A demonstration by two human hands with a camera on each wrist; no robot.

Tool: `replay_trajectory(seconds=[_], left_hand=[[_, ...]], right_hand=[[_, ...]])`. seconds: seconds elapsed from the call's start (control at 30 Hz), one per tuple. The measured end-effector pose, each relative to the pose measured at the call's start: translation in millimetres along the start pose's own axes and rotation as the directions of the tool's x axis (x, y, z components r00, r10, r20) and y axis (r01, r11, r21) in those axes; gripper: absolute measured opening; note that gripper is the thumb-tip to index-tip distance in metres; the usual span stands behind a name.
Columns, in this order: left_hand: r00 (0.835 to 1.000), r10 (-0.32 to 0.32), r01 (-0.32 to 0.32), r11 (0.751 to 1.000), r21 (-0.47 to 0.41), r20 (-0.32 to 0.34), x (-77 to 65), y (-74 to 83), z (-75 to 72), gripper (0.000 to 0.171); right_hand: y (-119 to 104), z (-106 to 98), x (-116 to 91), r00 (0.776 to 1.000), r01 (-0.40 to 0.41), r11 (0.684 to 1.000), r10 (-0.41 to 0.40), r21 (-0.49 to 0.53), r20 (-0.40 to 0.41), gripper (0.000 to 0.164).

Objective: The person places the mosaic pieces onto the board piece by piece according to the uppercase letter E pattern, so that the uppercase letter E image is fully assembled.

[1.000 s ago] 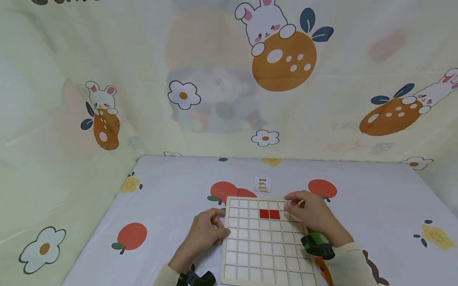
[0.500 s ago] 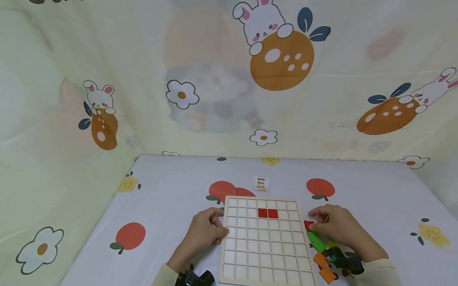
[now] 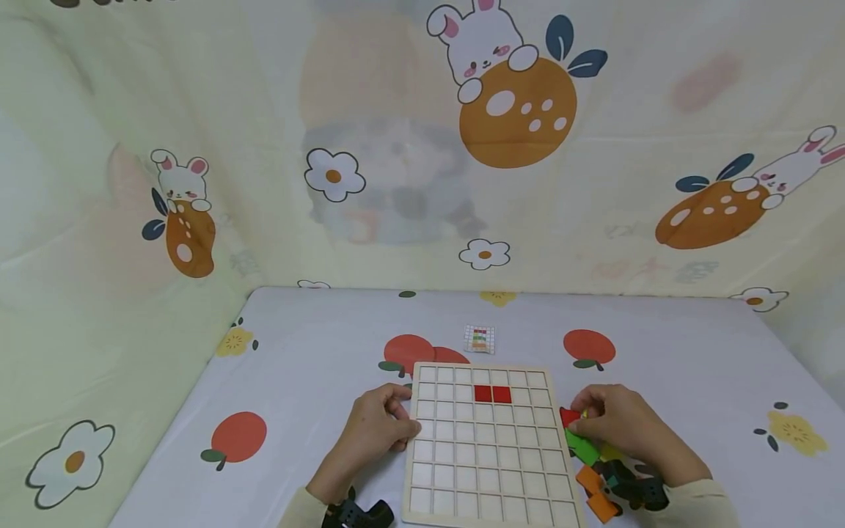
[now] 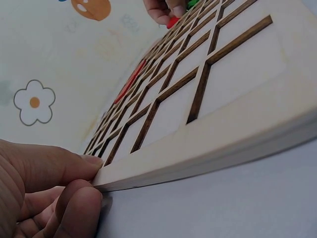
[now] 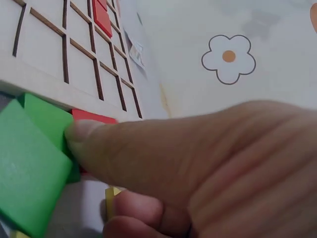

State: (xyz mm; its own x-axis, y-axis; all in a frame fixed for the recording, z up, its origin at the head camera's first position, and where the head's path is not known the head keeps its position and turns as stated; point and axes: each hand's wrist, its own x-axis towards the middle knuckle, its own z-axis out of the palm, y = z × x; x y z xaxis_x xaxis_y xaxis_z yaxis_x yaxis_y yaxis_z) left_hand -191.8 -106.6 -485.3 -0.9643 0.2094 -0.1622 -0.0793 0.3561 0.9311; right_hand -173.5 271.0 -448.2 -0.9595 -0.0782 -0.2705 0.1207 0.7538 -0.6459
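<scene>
A wooden board [image 3: 466,455] with a raised grid of square cells lies flat on the table. Two red square blocks [image 3: 492,394] fill neighbouring cells in its second row. My left hand [image 3: 375,424] grips the board's left edge, thumb and fingertips right at the rim. Beside the right edge, my right hand [image 3: 623,424] pinches a red block [image 3: 568,417], its thumb [image 5: 124,144] pressed on it and the fingertips partly hidden behind. Green blocks [image 5: 29,163] lie against that thumb, and a bit of a yellow block [image 5: 110,202] shows under the fingers.
Two orange blocks [image 3: 595,493] sit at the board's lower right, close to the right wrist strap [image 3: 632,484]. Behind the board lies a small printed pattern card [image 3: 480,339]. A patterned curtain [image 3: 396,264] rises at the table's back edge.
My right hand has moved from the board's upper right corner to the loose blocks on the right, its fingers drawing in around a red one. The left hand stays at the board's edge.
</scene>
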Motion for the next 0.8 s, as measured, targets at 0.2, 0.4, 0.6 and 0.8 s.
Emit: replay_trajectory(seconds=[0.2,0.4,0.6,0.8], left_hand=[[1.0,0.007,-0.007,1.0,-0.006,0.009,-0.3,0.1,1.2,0.048],[1.0,0.007,-0.007,1.0,0.004,0.004,-0.8,0.7,1.0,0.049],[1.0,0.011,-0.011,1.0,0.003,0.002,-0.8,0.6,0.2,0.049],[1.0,0.014,-0.014,1.0,-0.004,0.001,-0.2,-1.0,-0.5,0.048]], right_hand=[[2.3,1.6,-4.0,0.999,0.001,1.0,-0.001,-0.004,-0.053,0.019],[6.2,4.7,-7.6,0.996,0.012,1.0,-0.011,0.005,-0.092,0.013],[6.4,6.7,-8.1,0.993,0.033,0.999,-0.033,-0.005,-0.117,0.012],[8.1,8.5,-7.5,0.991,0.037,0.999,-0.037,-0.002,-0.128,0.013]])
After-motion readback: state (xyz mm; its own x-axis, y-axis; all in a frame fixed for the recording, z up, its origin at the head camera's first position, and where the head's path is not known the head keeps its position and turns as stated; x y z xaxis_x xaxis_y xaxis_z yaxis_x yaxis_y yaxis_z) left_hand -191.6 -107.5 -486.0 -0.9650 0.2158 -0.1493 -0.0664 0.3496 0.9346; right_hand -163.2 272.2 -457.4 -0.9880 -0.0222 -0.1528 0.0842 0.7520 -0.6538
